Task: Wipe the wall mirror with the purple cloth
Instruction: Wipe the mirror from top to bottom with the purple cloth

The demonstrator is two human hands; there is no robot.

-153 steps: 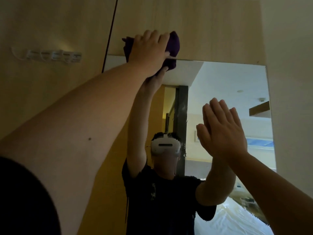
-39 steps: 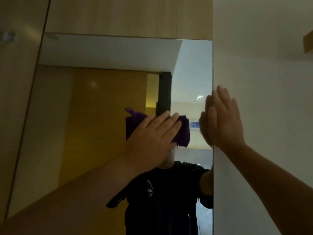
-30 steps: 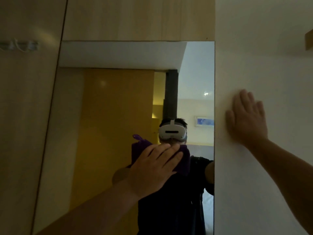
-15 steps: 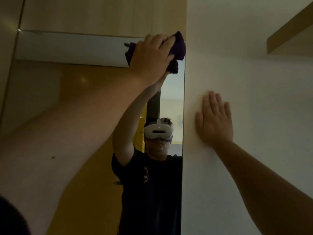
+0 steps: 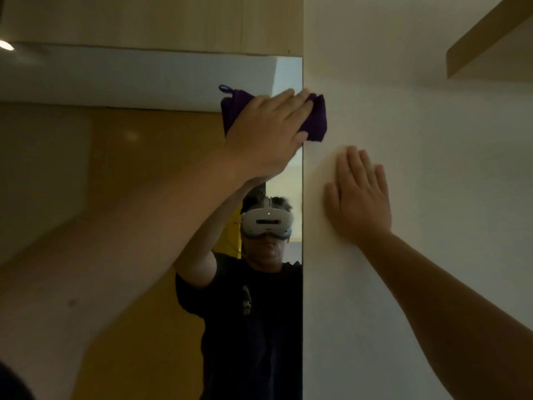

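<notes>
The wall mirror (image 5: 121, 174) fills the left half of the view, its right edge meeting a white wall. My left hand (image 5: 265, 131) presses the folded purple cloth (image 5: 317, 119) flat against the mirror's upper right edge, and the cloth overlaps onto the wall. My left forearm crosses the mirror from the lower left. My right hand (image 5: 360, 197) lies flat on the white wall, fingers apart, just below and right of the cloth. The mirror reflects a person in a dark shirt wearing a white headset.
A wood panel (image 5: 150, 21) runs above the mirror's top edge. The white wall (image 5: 418, 284) takes up the right half. A wooden shelf (image 5: 490, 47) juts out at the upper right, above my right hand.
My left hand has slid the cloth down from the mirror's top right corner to a spot lower on the right edge. My right hand stays flat on the wall.
</notes>
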